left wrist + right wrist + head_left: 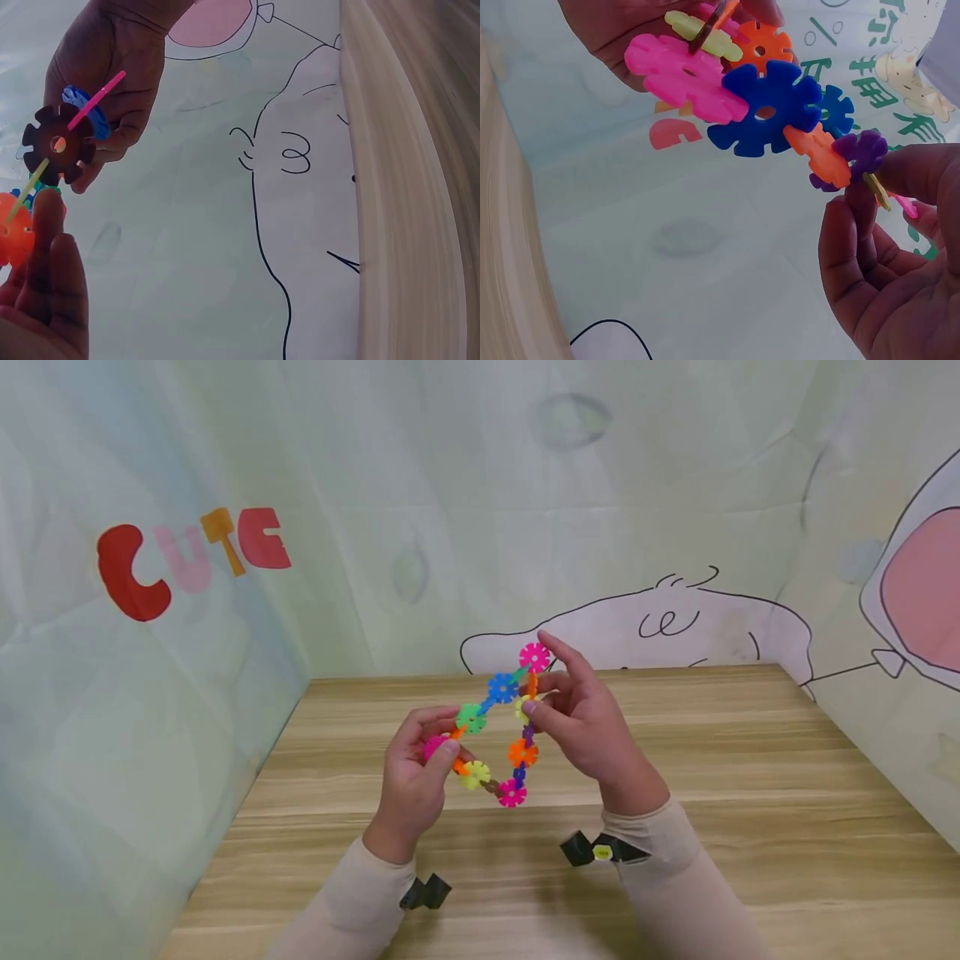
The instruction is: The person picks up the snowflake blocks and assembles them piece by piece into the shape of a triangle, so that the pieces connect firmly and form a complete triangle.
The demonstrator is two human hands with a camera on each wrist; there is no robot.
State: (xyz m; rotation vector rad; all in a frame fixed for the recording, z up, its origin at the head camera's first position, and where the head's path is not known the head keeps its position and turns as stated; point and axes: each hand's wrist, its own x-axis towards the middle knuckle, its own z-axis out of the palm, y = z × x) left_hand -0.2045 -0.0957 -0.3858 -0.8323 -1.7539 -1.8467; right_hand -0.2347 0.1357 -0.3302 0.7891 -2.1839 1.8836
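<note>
A closed loop of colourful notched plastic snowflake discs (502,688) is held up above the table between both hands. On its left side, my left hand (411,789) pinches a pink disc (435,747) between thumb and fingers. The right hand (592,727) grips the loop's upper right at a yellow disc (522,708), its index finger stretched up beside the pink disc (535,657) at the top. A brown disc (39,154) shows close up in the left wrist view. Seen from the right wrist, a blue disc (739,127) joins pink and orange ones. Fingers partly hide the gripped discs.
Below the hands spreads a wood-grain table (337,877). Printed fabric walls (420,468) surround its back and sides, with coloured letters at left and a line drawing behind. A small black camera (577,848) is strapped to the right wrist, another (435,891) to the left.
</note>
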